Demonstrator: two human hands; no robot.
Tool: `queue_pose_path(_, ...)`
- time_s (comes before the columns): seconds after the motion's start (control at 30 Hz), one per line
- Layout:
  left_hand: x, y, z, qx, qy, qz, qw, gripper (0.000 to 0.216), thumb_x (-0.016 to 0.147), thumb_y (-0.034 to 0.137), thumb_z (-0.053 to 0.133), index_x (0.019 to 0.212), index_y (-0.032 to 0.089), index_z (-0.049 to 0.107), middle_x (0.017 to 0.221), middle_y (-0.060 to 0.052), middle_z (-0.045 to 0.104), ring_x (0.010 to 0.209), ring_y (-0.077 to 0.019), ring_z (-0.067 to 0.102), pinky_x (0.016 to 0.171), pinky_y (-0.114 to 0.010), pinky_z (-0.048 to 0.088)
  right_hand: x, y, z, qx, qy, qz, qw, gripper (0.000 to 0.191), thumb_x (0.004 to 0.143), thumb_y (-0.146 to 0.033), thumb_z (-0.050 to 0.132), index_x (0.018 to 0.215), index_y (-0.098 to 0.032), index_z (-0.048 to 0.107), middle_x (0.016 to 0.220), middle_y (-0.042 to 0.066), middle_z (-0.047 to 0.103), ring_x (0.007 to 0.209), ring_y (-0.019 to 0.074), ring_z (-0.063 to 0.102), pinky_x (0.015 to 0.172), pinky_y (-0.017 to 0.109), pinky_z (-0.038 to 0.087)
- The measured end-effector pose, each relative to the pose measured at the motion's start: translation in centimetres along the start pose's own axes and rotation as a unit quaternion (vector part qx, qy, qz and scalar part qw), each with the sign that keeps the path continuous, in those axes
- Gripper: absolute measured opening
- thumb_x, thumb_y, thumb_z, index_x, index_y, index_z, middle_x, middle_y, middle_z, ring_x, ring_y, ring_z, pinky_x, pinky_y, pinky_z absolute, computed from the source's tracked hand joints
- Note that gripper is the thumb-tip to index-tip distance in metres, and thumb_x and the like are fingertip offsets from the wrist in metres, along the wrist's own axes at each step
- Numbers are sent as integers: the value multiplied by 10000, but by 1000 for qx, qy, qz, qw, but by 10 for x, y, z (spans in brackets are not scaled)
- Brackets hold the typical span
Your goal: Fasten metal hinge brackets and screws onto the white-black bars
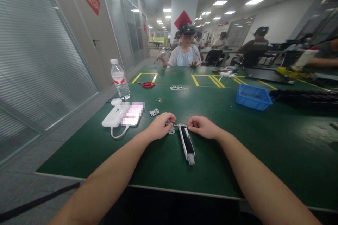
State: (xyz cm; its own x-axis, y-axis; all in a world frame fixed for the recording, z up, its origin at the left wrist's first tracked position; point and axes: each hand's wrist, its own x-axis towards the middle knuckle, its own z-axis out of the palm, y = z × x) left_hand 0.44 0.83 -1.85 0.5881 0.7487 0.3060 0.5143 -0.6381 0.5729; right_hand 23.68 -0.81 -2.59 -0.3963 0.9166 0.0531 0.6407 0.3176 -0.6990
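Note:
A long narrow device point(187, 141) with a white frame and glossy black top lies on the green table, a grey tab sticking out of its near end. At its far end my left hand point(160, 126) pinches a small metal part whose kind is too small to tell. Under those fingertips is a silvery metal bracket point(171, 130), partly covered. My right hand point(202, 127) is closed beside the device's far right corner, fingers curled and pressed together; what they grip is hidden. A second metal bracket point(154, 112) lies just beyond my left hand.
Small metal pieces point(158, 100), red-handled scissors point(148, 84) and a water bottle point(120, 81) lie or stand farther out. A white power bank point(112, 115) is cabled to a phone point(136, 114) at left. A blue bin point(253, 97) sits right. Opposite sits a person point(185, 54).

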Motion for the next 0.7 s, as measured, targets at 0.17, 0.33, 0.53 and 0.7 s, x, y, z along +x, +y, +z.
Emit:
queue_pose_path(0.17, 0, 1, 2, 9, 6, 8, 1000, 231, 778, 49, 476, 950, 159, 585, 935, -44, 587, 843, -141, 567, 779, -278, 484, 0, -2, 0, -6, 1, -3, 1000, 111, 766, -267, 560, 771, -160, 586, 617, -21, 494, 544, 101, 412, 534, 243, 342)
queue_pose_path(0.33, 0, 2, 3, 12, 20, 10, 1000, 216, 780, 54, 485, 934, 161, 594, 948, -49, 580, 843, -141, 570, 771, -278, 491, -1, -3, -1, -4, -3, -3, 1000, 103, 762, -267, 566, 761, -165, 583, 620, -20, 499, 544, 100, 413, 537, 242, 346)
queue_pose_path(0.53, 1, -2, 6, -34, 38, -26, 998, 189, 753, 56, 540, 900, 150, 613, 899, -33, 625, 800, -131, 600, 701, -243, 501, -1, -4, -2, -17, -7, -3, 1000, 104, 772, -255, 555, 777, -156, 587, 619, -22, 487, 550, 102, 413, 538, 241, 345)
queue_pose_path(0.7, 4, -5, 7, -92, 47, -67, 992, 127, 722, 49, 587, 804, 136, 630, 792, -10, 671, 733, -115, 630, 720, -242, 509, -1, -5, -2, -11, -10, -7, 1000, 117, 782, -260, 547, 793, -150, 587, 633, -16, 492, 562, 108, 424, 550, 247, 354)
